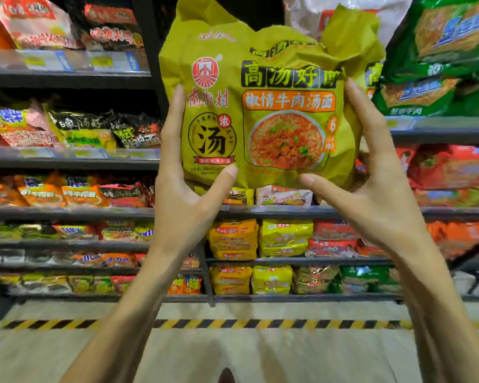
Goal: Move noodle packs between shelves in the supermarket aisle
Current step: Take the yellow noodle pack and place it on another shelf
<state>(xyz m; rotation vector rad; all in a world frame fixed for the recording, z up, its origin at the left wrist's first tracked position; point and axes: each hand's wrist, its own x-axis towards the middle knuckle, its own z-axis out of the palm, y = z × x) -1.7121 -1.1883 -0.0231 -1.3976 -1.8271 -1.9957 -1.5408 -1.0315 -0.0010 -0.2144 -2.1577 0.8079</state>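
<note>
You hold one yellow noodle pack (260,106), crinkled, printed with a soup bowl, before the shelves (67,161). Left hand (183,194) and right hand (371,194) grip its sides.

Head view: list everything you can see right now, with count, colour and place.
noodle pack: one, mustard yellow, held up at centre in front of the shelves
green packs: several, green, upper right shelf
black packs: a few, black and yellow, left middle shelf
yellow packs: several stacked, yellow, lower centre shelves
red packs: several, red, right middle shelf
hazard tape: one strip, black and yellow, on the floor below the shelves
left hand: one, gripping the pack's left edge
right hand: one, gripping the pack's right edge
</note>
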